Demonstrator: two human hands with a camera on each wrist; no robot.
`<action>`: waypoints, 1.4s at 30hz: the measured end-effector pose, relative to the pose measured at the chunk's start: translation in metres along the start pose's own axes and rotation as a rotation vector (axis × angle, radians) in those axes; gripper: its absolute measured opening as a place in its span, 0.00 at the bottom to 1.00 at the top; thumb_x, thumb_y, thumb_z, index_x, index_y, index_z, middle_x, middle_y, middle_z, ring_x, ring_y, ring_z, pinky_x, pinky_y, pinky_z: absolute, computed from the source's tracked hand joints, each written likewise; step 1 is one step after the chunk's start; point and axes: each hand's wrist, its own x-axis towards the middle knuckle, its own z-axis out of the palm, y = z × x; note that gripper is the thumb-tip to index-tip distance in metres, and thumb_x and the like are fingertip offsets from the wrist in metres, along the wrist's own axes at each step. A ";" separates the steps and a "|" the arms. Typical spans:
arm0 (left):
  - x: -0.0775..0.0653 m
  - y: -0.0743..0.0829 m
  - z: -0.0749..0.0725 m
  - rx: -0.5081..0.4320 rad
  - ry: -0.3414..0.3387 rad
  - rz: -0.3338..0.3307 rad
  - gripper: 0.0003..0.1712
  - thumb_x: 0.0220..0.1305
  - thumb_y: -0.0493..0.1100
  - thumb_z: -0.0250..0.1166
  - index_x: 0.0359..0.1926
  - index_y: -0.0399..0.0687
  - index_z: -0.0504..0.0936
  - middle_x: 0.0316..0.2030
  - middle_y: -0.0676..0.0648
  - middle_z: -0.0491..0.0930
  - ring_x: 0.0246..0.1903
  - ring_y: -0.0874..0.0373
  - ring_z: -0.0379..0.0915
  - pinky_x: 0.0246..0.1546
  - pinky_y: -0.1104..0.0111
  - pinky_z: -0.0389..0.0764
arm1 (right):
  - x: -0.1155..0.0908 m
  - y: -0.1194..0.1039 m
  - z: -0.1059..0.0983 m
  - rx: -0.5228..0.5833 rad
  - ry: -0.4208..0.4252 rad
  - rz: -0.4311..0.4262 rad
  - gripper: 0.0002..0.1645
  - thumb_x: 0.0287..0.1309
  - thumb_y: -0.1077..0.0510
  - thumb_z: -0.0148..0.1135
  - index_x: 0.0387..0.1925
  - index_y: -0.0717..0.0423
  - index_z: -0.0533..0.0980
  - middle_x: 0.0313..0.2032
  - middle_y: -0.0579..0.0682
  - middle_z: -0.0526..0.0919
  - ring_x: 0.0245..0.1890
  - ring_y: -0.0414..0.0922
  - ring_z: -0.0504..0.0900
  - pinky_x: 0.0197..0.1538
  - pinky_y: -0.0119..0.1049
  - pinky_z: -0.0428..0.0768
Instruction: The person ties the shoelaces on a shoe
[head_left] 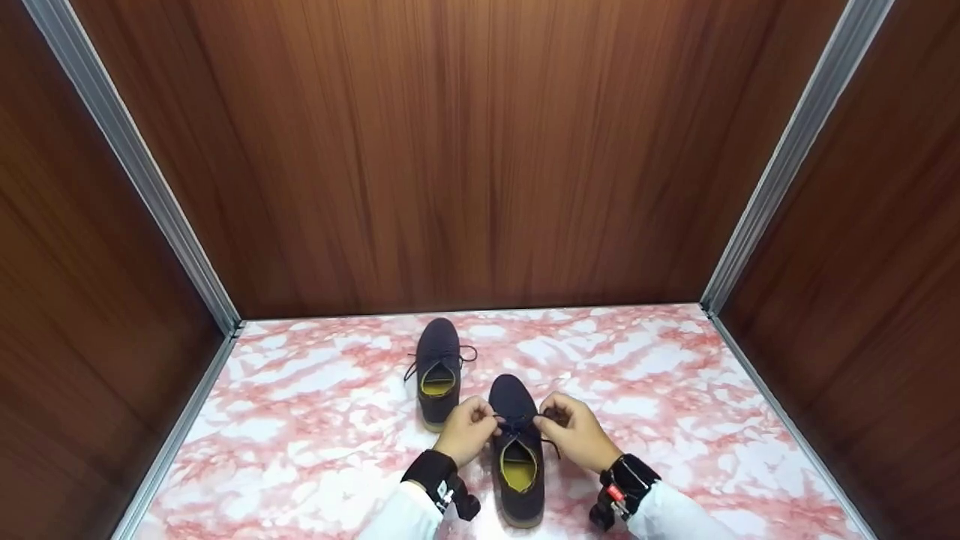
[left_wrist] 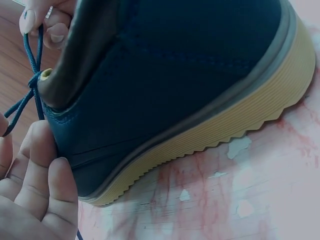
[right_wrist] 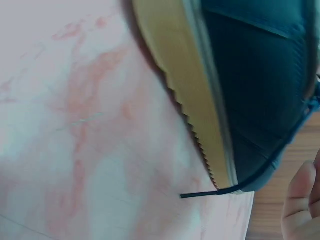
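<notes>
A dark lace-up shoe (head_left: 511, 394) with a yellow lining stands between both hands, toe pointing away. My left hand (head_left: 466, 433) pinches a loop of its shoelace on the left side. On the opposite side my right hand (head_left: 576, 435) pinches another loop. In the left wrist view the dark blue shoelace (left_wrist: 34, 82) is crossed in a knot over the shoe's opening, with loops running to both hands. One loose lace end (right_wrist: 200, 194) hangs down the shoe's side in the right wrist view, where only some fingers (right_wrist: 300, 195) of the right hand show.
A matching shoe (head_left: 438, 341), its laces tied in a bow, stands farther off to the left. The surface (head_left: 315, 442) has a red and white marbled pattern. Wood-grain panels (head_left: 465, 157) with metal corner strips (head_left: 795, 157) enclose it at the back and sides.
</notes>
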 end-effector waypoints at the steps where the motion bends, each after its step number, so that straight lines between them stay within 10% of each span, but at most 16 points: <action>1: 0.000 0.001 0.000 0.004 0.003 0.004 0.02 0.62 0.31 0.58 0.32 0.33 0.74 0.35 0.35 0.89 0.30 0.53 0.84 0.24 0.76 0.76 | 0.001 0.000 -0.001 0.002 0.004 0.003 0.08 0.64 0.66 0.67 0.32 0.61 0.75 0.26 0.44 0.75 0.25 0.32 0.74 0.30 0.25 0.74; 12: 0.004 0.007 -0.004 0.108 -0.032 -0.032 0.05 0.68 0.35 0.53 0.33 0.41 0.71 0.36 0.33 0.89 0.19 0.63 0.74 0.23 0.72 0.75 | 0.003 -0.003 -0.007 0.031 -0.029 0.015 0.09 0.65 0.66 0.64 0.31 0.66 0.73 0.24 0.43 0.74 0.24 0.34 0.75 0.31 0.25 0.75; 28: 0.009 0.013 -0.004 0.375 -0.072 0.075 0.02 0.72 0.36 0.54 0.39 0.41 0.70 0.24 0.39 0.85 0.20 0.65 0.71 0.26 0.73 0.70 | 0.004 0.000 -0.008 -0.044 0.014 0.047 0.11 0.66 0.63 0.66 0.28 0.61 0.75 0.24 0.43 0.75 0.23 0.34 0.75 0.31 0.26 0.75; 37: 0.009 0.012 0.003 0.588 -0.020 0.199 0.05 0.71 0.36 0.56 0.38 0.46 0.68 0.19 0.58 0.62 0.22 0.62 0.65 0.27 0.69 0.68 | 0.004 0.003 -0.007 -0.057 0.011 0.052 0.12 0.66 0.61 0.67 0.27 0.60 0.75 0.23 0.42 0.74 0.23 0.32 0.74 0.30 0.25 0.73; 42: 0.008 0.009 0.007 0.655 0.019 0.210 0.06 0.71 0.37 0.58 0.39 0.47 0.68 0.21 0.52 0.72 0.25 0.57 0.73 0.29 0.64 0.74 | 0.004 0.003 -0.007 -0.076 0.012 0.047 0.12 0.66 0.61 0.67 0.27 0.59 0.76 0.23 0.42 0.75 0.22 0.32 0.74 0.30 0.25 0.73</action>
